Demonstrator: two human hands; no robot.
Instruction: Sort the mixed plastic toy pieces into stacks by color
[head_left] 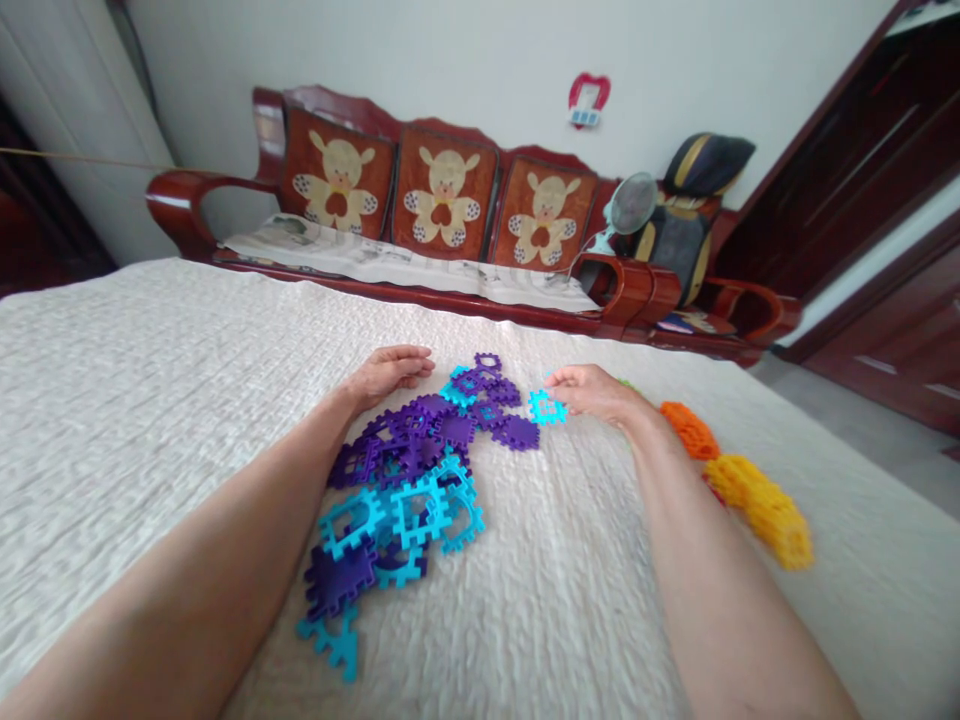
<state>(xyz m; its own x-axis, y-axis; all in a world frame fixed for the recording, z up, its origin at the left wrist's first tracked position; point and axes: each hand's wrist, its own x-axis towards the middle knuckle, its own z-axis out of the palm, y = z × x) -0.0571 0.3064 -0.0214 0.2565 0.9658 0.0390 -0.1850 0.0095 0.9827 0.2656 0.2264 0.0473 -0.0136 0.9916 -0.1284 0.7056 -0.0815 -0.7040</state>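
Observation:
Flat plastic building tiles with notched edges lie in a loose heap, purple tiles (pixel 457 431) mostly at the back and light blue tiles (pixel 420 512) toward the front. My left hand (pixel 391 372) hovers or rests at the heap's far left edge, fingers stretched out with nothing in them. On the heap's right side, my right hand (pixel 592 392) pinches a light blue window-shaped tile (pixel 547 407) between thumb and fingers. A solid purple tile (pixel 519 433) lies just left of that held tile.
Right of my right forearm lie a stack of orange tiles (pixel 688 430) and a row of yellow tiles (pixel 761 510). A bit of green shows behind my right wrist. Everything lies on a white quilted cover (pixel 555 600). Beyond its far edge stands a wooden sofa (pixel 420 285).

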